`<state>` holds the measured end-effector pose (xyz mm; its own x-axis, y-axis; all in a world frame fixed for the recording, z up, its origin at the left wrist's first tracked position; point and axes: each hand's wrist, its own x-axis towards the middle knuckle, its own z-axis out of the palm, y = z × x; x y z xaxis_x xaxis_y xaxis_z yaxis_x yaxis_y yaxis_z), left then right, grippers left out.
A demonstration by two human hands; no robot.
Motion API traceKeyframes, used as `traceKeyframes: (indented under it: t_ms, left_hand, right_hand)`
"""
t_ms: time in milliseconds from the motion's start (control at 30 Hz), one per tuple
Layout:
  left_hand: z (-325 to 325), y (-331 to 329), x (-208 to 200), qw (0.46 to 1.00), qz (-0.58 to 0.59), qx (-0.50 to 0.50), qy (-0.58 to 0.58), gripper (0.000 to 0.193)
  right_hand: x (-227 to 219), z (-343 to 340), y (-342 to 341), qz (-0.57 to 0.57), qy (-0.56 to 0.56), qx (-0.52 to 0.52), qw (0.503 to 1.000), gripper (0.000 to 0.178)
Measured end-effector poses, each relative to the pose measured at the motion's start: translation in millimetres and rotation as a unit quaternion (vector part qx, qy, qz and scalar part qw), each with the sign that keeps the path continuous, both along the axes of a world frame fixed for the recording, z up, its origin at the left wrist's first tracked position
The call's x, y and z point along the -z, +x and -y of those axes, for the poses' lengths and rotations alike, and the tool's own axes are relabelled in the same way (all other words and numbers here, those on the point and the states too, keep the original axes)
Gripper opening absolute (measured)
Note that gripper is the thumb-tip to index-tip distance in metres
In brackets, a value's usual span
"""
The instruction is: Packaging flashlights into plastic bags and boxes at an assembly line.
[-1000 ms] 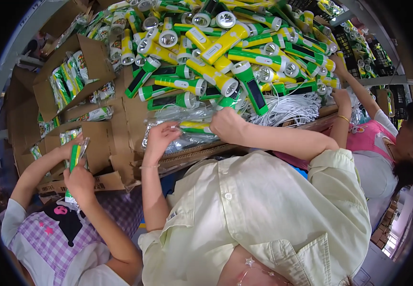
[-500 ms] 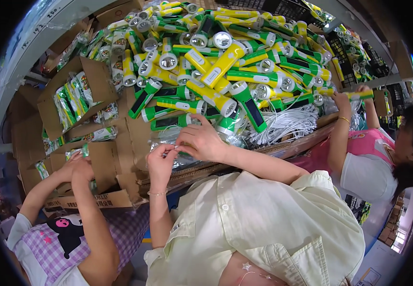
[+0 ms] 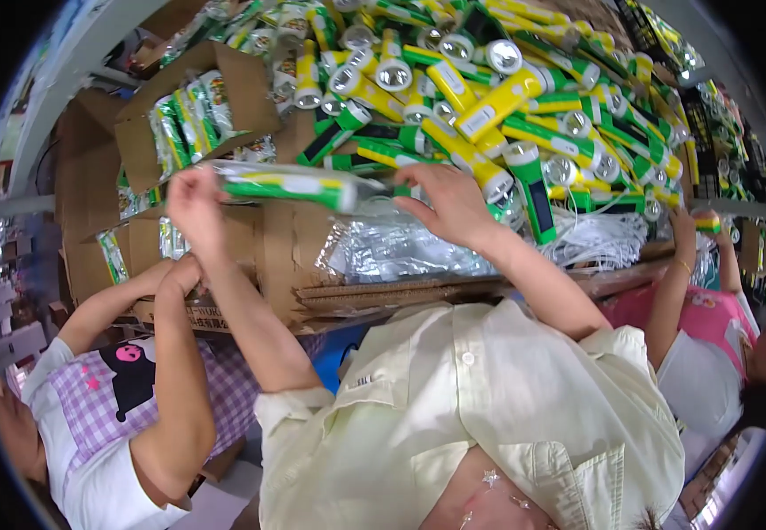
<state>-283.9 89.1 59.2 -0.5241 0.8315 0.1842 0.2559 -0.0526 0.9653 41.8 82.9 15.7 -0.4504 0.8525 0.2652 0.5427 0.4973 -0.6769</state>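
My left hand (image 3: pixel 196 208) is closed at the left end of a clear plastic bag, blurred by motion. Inside the bag lies a green, white and yellow flashlight (image 3: pixel 290 188), held sideways above the cardboard. My right hand (image 3: pixel 452 205) is at the near edge of the flashlight pile, thumb and fingers apart. Between them shows a bit of a green flashlight (image 3: pixel 403 190); no firm grip on it is visible. Just below the hands lies a stack of clear plastic bags (image 3: pixel 396 252).
Loose yellow and green flashlights (image 3: pixel 498 110) are heaped ahead. White cords (image 3: pixel 599 238) lie right of the bags. An open carton (image 3: pixel 246 93) holds bagged flashlights at left. A co-worker's hands (image 3: pixel 187 272) are close below my left forearm; another person (image 3: pixel 688 309) works at right.
My hands were together, pinching something small above the bags. Now they are apart: the left has swung left with the bagged flashlight, the right is at the pile. The view has shifted.
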Motion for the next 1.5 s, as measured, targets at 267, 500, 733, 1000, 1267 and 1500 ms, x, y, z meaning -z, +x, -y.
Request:
traceKeyframes:
  t_ms: [267,500,733,1000,1267,1500]
  left_hand:
    - [-29.2,-155.9,20.9,0.855,-0.415,-0.233,-0.207,0.038]
    - [11.2,77.4,53.8,0.928,-0.268,0.209,-0.154,0.015]
    - [54.1,145.6,125.2,0.83,-0.317,0.374,-0.265,0.031]
    - [48.4,164.9,164.6,0.798,-0.404,0.356,-0.271,0.02]
    - [66.3,172.6,122.1,0.822,-0.323,0.383,-0.27,0.018]
    - [82.3,168.6,69.9,0.896,-0.219,0.363,-0.13,0.016]
  right_hand:
    - [59.1,39.8,35.6,0.215,-0.015,-0.141,0.966,0.026]
    - [98.0,36.1,10.0,0.369,0.114,-0.085,0.918,0.02]
    - [99.6,33.2,2.7,0.35,0.094,-0.083,0.928,0.022]
    - [102.6,26.4,7.1,0.277,0.04,-0.073,0.957,0.015]
    - [106.0,29.6,20.8,0.145,0.033,-0.117,0.982,0.011]
    - [23.4,39.5,37.3,-0.042,-0.047,-0.081,0.995,0.011]
